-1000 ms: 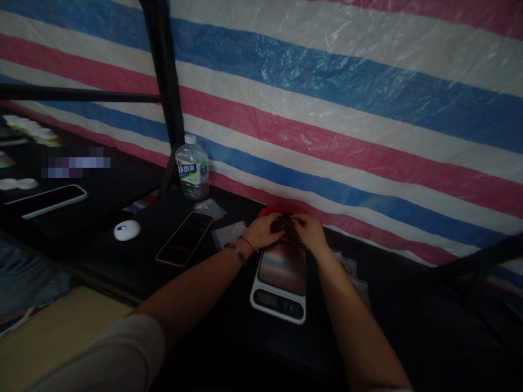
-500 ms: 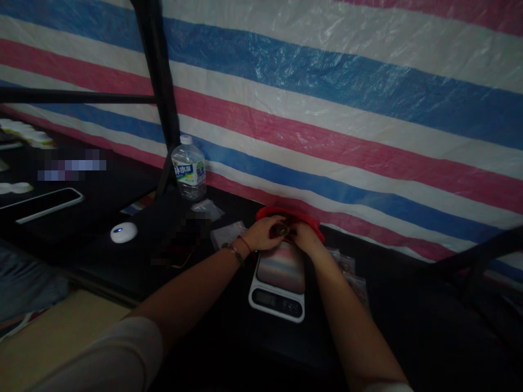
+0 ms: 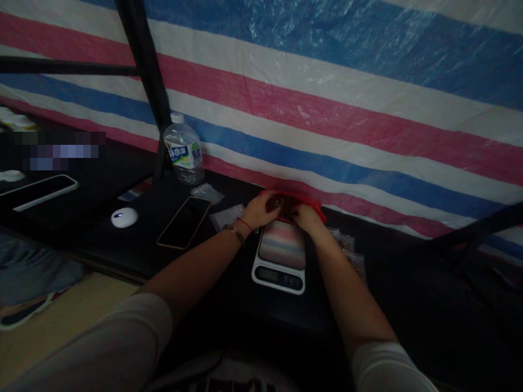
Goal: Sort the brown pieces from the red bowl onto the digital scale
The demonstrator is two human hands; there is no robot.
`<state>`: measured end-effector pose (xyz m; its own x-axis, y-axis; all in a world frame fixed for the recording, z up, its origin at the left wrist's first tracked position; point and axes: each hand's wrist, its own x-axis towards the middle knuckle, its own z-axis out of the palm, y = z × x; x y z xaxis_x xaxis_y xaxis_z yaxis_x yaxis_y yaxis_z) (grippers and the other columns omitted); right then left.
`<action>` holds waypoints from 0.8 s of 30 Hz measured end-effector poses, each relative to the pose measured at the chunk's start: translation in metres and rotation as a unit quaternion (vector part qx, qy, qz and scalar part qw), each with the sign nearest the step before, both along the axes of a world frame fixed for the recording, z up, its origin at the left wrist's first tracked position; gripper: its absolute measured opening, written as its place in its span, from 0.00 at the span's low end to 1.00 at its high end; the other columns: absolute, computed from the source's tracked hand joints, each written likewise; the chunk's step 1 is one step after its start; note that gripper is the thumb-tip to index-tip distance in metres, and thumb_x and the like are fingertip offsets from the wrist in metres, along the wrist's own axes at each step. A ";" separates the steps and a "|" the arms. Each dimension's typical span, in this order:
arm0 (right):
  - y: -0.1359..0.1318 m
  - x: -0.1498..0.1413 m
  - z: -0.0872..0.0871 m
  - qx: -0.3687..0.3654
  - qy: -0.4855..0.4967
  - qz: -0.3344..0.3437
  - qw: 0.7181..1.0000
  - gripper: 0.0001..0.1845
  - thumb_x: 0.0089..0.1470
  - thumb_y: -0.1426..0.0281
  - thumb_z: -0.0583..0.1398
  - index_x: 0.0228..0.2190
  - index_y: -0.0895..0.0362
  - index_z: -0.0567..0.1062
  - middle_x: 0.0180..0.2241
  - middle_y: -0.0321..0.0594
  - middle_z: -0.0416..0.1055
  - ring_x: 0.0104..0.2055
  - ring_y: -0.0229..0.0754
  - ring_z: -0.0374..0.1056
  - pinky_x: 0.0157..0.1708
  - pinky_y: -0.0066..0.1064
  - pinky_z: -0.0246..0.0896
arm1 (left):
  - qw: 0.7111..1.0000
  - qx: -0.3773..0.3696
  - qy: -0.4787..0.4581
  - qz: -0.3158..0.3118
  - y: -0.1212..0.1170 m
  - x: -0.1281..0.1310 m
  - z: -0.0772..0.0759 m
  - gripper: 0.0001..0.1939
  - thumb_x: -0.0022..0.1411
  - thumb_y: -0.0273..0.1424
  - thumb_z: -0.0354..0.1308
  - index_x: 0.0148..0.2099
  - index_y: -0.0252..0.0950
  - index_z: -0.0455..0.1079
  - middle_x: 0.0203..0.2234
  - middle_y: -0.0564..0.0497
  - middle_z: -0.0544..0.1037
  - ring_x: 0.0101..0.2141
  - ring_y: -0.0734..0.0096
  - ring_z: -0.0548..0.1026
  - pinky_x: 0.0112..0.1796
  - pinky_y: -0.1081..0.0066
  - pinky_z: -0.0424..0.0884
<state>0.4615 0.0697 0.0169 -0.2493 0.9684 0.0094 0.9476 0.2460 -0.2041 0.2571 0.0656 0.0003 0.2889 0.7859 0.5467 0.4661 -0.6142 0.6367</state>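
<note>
Both my hands meet just behind a white kitchen scale (image 3: 280,261) on a dark table. My left hand (image 3: 257,211) and my right hand (image 3: 305,216) have curled fingers closed on a dark clump of something (image 3: 283,204) that sits in a red bag or container (image 3: 312,203) against the striped tarp. What the dark stuff is, I cannot make out. The scale's shiny plate carries nothing. A bracelet and a red string circle my left wrist.
A water bottle (image 3: 183,150) stands by a black pole (image 3: 143,76) at the back left. A phone (image 3: 183,221), a white mouse-like device (image 3: 124,216), small clear plastic bags (image 3: 226,215) and more bags (image 3: 350,249) lie around the scale. A second phone (image 3: 38,191) lies far left.
My hands have shifted slightly away from me, off the scale's back edge and into the red container. The camera has tilted down, showing more of my arms and sleeves.
</note>
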 end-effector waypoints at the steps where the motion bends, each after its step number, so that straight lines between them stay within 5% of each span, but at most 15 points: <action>1: 0.000 0.000 0.000 0.000 -0.007 -0.002 1.000 0.15 0.48 0.80 0.58 0.36 0.58 0.81 0.38 0.45 0.78 0.41 0.42 0.72 0.44 0.28 0.62 | 1.000 0.000 -0.001 -0.011 0.000 0.000 0.000 0.28 0.55 0.33 0.59 0.58 0.34 0.62 0.52 0.44 0.73 0.51 0.62 0.72 0.54 0.65 0.67; 8: -0.003 -0.001 0.006 0.008 -0.005 -0.016 1.000 0.12 0.53 0.76 0.57 0.35 0.59 0.80 0.36 0.47 0.78 0.39 0.43 0.73 0.40 0.28 0.62 | 0.982 -0.009 0.053 -0.179 -0.008 -0.001 0.008 0.32 0.53 0.34 0.62 0.60 0.37 0.63 0.50 0.45 0.75 0.51 0.60 0.72 0.54 0.62 0.66; 16: -0.006 0.002 0.010 -0.014 -0.001 0.002 1.000 0.10 0.51 0.70 0.60 0.32 0.59 0.80 0.32 0.47 0.78 0.34 0.43 0.72 0.34 0.27 0.61 | 0.948 -0.065 0.100 -0.295 -0.027 0.010 0.012 0.37 0.49 0.35 0.66 0.62 0.45 0.63 0.46 0.48 0.77 0.46 0.62 0.75 0.50 0.65 0.68; 20: -0.005 0.001 0.008 -0.014 0.013 -0.003 1.000 0.11 0.53 0.72 0.57 0.33 0.59 0.81 0.35 0.47 0.78 0.38 0.43 0.73 0.37 0.27 0.61 | 0.946 -0.036 0.098 -0.306 -0.021 0.004 0.019 0.45 0.44 0.38 0.70 0.64 0.41 0.59 0.49 0.45 0.76 0.52 0.57 0.71 0.55 0.61 0.62; 24: -0.003 0.000 0.005 0.011 0.009 -0.020 1.000 0.13 0.53 0.76 0.56 0.35 0.58 0.80 0.38 0.47 0.78 0.40 0.44 0.73 0.42 0.28 0.62 | 0.983 -0.037 0.042 -0.176 -0.004 -0.019 0.034 0.20 0.58 0.38 0.58 0.51 0.36 0.71 0.39 0.47 0.80 0.41 0.64 0.76 0.46 0.66 0.68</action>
